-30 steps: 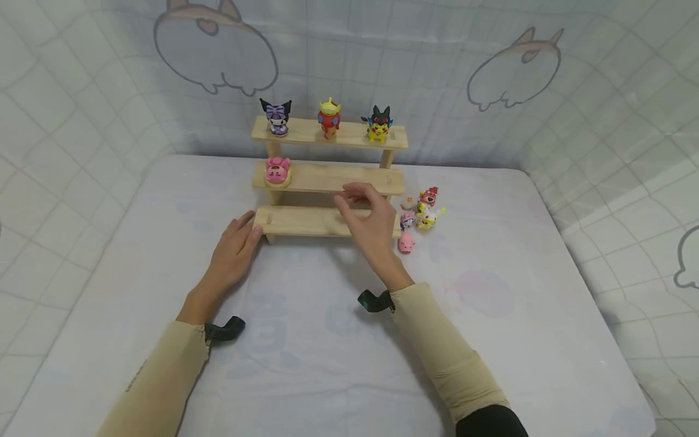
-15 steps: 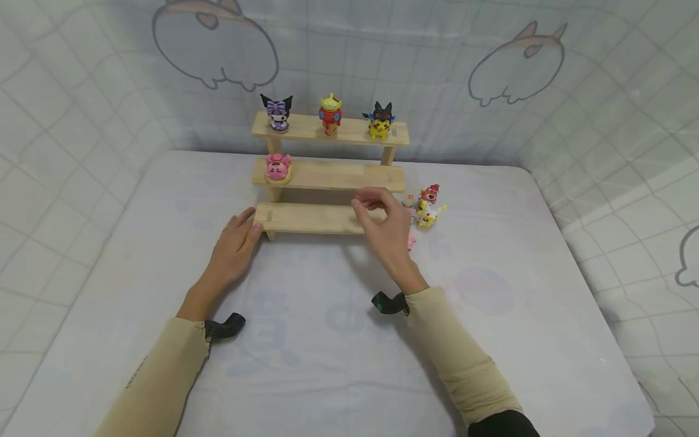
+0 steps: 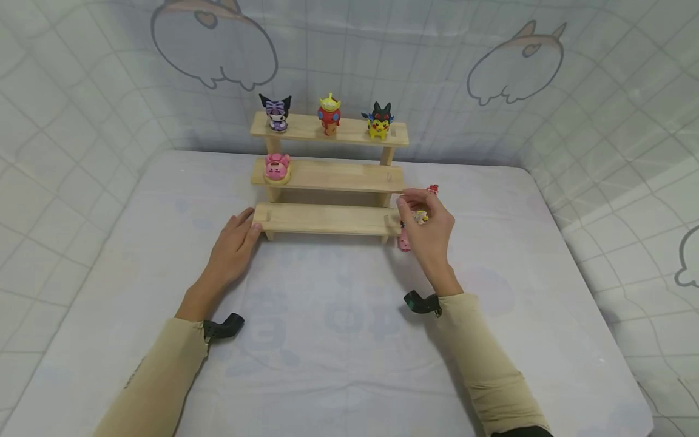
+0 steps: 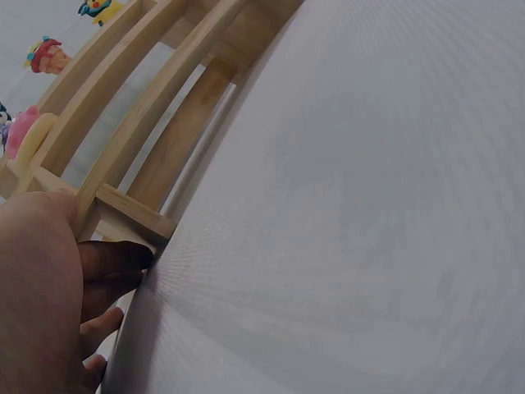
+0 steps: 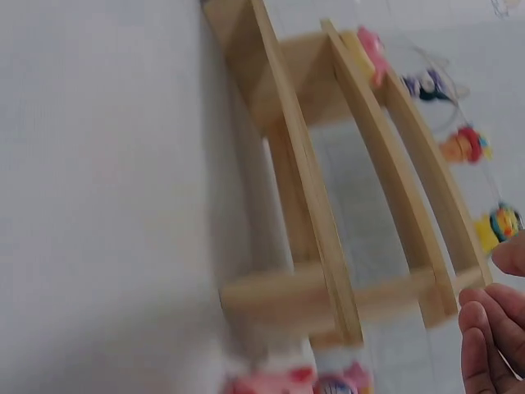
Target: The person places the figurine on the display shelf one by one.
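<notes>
A three-tier wooden display stand (image 3: 327,218) stands at the back of the table. My left hand (image 3: 233,246) rests against the left end of its lowest shelf, thumb at the front corner and fingers along the side. My right hand (image 3: 431,230) hovers past the stand's right end, above small toy figurines; in the right wrist view its thumb and fingertips (image 5: 474,316) are apart with nothing between them. Under it show a pink pig figurine (image 3: 404,243) and a white-and-yellow figurine (image 3: 420,216), partly hidden. A red-topped figurine (image 3: 433,189) peeks out behind the fingers.
The top shelf carries a purple-and-black figurine (image 3: 277,114), a red-and-yellow figurine (image 3: 329,114) and a yellow figurine with a black hood (image 3: 379,121). A pink figurine (image 3: 276,169) sits at the left of the middle shelf. A printed curtain (image 3: 349,54) hangs behind the table.
My right hand has moved rightward from over the lowest shelf to over the figurines beside the stand, covering some of them. My left hand has stayed at the shelf's left end.
</notes>
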The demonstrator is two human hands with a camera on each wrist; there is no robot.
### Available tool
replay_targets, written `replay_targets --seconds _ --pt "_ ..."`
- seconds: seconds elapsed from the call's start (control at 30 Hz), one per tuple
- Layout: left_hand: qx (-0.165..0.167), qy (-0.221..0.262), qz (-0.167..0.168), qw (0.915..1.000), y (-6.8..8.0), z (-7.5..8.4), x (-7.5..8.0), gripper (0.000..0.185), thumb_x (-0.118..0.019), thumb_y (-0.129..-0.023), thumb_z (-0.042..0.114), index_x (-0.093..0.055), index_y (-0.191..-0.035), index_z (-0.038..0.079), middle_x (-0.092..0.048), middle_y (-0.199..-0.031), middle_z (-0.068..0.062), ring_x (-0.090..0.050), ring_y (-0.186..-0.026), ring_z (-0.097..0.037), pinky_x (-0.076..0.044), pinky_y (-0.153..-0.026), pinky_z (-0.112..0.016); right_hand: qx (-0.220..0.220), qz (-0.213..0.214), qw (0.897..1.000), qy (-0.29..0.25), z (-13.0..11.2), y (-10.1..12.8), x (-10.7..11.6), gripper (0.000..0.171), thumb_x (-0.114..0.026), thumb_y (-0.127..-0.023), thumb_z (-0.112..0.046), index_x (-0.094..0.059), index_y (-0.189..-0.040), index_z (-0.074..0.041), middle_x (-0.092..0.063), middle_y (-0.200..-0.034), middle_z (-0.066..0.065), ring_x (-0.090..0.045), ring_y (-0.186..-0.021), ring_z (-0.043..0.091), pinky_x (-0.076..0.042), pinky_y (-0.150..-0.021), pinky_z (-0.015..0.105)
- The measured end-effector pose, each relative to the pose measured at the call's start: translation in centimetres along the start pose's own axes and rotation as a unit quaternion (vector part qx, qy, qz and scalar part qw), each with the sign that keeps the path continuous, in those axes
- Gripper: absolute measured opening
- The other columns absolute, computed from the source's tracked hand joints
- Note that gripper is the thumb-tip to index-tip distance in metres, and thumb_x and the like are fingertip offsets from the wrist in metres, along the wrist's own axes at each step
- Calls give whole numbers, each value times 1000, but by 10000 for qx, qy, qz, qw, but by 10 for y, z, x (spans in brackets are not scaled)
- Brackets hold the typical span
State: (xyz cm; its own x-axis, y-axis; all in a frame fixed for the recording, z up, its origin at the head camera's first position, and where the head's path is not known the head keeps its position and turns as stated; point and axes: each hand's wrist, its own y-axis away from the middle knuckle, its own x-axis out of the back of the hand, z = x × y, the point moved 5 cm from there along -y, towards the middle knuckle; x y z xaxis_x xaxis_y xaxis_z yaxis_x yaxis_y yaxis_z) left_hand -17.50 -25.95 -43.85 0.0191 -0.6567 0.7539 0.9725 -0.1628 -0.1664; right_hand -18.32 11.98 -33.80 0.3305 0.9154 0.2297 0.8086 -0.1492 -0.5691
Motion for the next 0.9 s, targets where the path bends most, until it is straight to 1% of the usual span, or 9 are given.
replay_targets --seconds 0.13,0.23,0.33,0.4,0.5,0.6,0.73,0.8,0.9 --pt "7 34 -47 10000 -1 -1 -3 60 -31 -117 37 -46 -154 -7 -36 -165 -30 -26 -158 -46 -10 -133 -57 12 196 9997 171 23 -4 20 18 -74 -94 5 -71 -112 11 -75 -101 25 -68 -89 32 -58 -83 43" --pt "19 15 -48 10000 -3 -1 -3 61 -30 -116 39 -45 -155 -7 -35 -166 -30 -26 -158 -46 -10 -133 -58 -45 324 9984 457 44 -7 33 20 -75 -96 -1 -72 -114 7 -77 -105 19 -68 -92 27 -57 -84 36" --pt "49 -27 -17 10000 -5 -1 -1 62 -30 -116 40 -44 -156 -6 -34 -166 -30 -25 -158 -48 -10 -132 -60 -199 365 9961 784 60 -10 43 23 -76 -98 -10 -73 -118 2 -78 -108 13 -70 -95 22 -57 -87 31" --pt "72 -46 -5 10000 -5 -2 0 62 -30 -116 40 -45 -155 -6 -34 -166 -30 -25 -158 -49 -11 -132 -62 -332 348 9944 944 66 -11 47 26 -76 -98 -14 -73 -120 -1 -78 -110 11 -71 -98 20 -57 -90 31" --pt "128 -45 -50 9999 -5 -3 0 63 -29 -116 40 -45 -155 -6 -33 -167 -30 -24 -157 -50 -10 -131 -64 -494 338 9929 1029 75 -10 52 28 -77 -98 -16 -72 -122 -3 -78 -111 11 -71 -102 22 -57 -91 34" --pt "172 -24 -85 9998 -4 -3 -1 63 -29 -116 41 -44 -156 -6 -31 -167 -30 -22 -157 -53 -10 -131 -65 -588 426 9912 1109 82 -9 55 30 -77 -97 -16 -71 -124 -4 -77 -113 11 -70 -104 24 -56 -92 35" --pt "116 7 -56 9999 -3 -3 -1 62 -30 -116 40 -45 -155 -7 -33 -167 -30 -24 -157 -51 -10 -131 -64 -715 546 9879 1265 90 -6 59 36 -79 -96 -18 -69 -127 -4 -74 -120 11 -67 -111 26 -55 -95 36" --pt "74 2 -44 10000 -3 -2 -1 62 -31 -116 39 -45 -154 -7 -34 -166 -31 -26 -157 -49 -10 -132 -62 -860 545 9861 1310 94 -5 60 40 -80 -95 -21 -68 -130 -4 -71 -124 12 -65 -115 26 -54 -98 38" --pt "58 -15 -59 10000 -2 -3 -1 62 -31 -116 39 -45 -155 -8 -34 -166 -31 -26 -157 -48 -10 -132 -60 -1250 425 9820 1351 103 -1 60 48 -81 -93 -25 -65 -133 -5 -68 -128 11 -63 -117 25 -53 -101 41"
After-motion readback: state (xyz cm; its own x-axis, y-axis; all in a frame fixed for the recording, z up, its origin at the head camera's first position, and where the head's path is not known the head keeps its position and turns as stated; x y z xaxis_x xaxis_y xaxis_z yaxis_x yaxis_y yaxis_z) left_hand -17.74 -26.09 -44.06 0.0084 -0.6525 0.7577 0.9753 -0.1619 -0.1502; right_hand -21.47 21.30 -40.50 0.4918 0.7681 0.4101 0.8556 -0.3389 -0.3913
